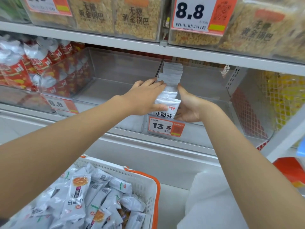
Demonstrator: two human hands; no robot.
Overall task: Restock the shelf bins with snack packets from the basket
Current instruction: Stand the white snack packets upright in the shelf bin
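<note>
A row of white snack packets (170, 100) stands upright in a clear shelf bin (211, 90) on the middle shelf. My left hand (145, 98) presses the row's left side with straight fingers, its thumb lying across the front packet. My right hand (189, 106) cups the row's right side, thumb up and fingers curled round the front packet's lower edge. Below, at the bottom left, a white basket with orange trim (148, 177) is heaped with several more white packets (92, 195).
A 13.5 price tag (165, 127) hangs on the bin front. To its left are another clear bin (115, 80) and a bin of red packets (41, 63). Bins of yellow crisps (132, 19) fill the shelf above. A mesh divider (264, 104) stands at right.
</note>
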